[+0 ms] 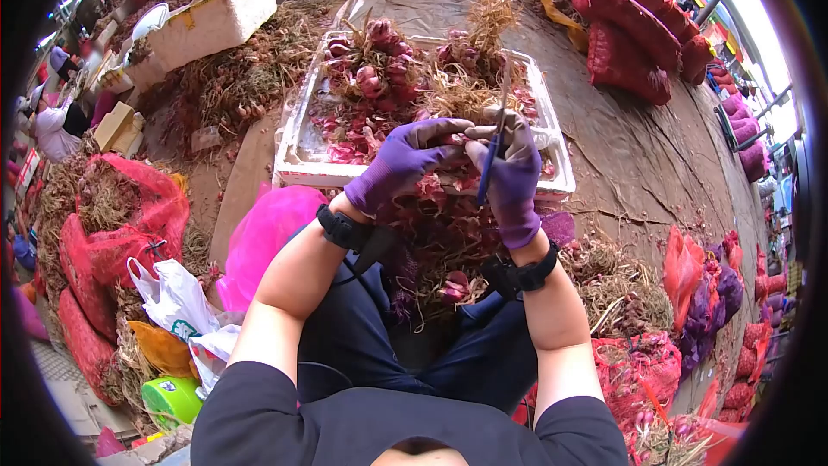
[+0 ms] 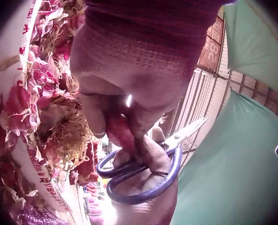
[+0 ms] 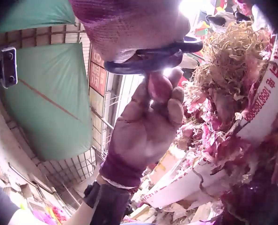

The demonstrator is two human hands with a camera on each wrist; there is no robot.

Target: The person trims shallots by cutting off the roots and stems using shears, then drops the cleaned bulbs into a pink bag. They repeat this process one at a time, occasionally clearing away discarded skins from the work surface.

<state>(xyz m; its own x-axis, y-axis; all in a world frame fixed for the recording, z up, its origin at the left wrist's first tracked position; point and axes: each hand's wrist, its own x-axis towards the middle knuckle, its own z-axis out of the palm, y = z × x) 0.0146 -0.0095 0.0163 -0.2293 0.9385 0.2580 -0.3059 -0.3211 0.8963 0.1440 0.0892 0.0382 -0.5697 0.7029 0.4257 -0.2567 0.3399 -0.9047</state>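
Both hands wear purple gloves with pale palms and meet over the near side of a white foam box [image 1: 293,142]. My left hand [image 1: 404,166] pinches a small red shallot [image 3: 160,88] between thumb and fingertips. My right hand [image 1: 515,181] holds a pair of scissors with blue handles [image 2: 146,185], their loops around its fingers and the blades pointing away from the palm. The right fingertips are right at the shallot. Behind the hands, a bunch of shallots [image 1: 375,73] and loose red skins lie in the box, beside dry stalks and roots [image 1: 466,91].
More trimmings [image 1: 431,242] lie between the person's legs. A pink mesh bag [image 1: 272,237] is at the left knee. Red net sacks [image 1: 634,43] stand at the far right, and another foam box [image 1: 216,22] sits on dry stalks at the back left.
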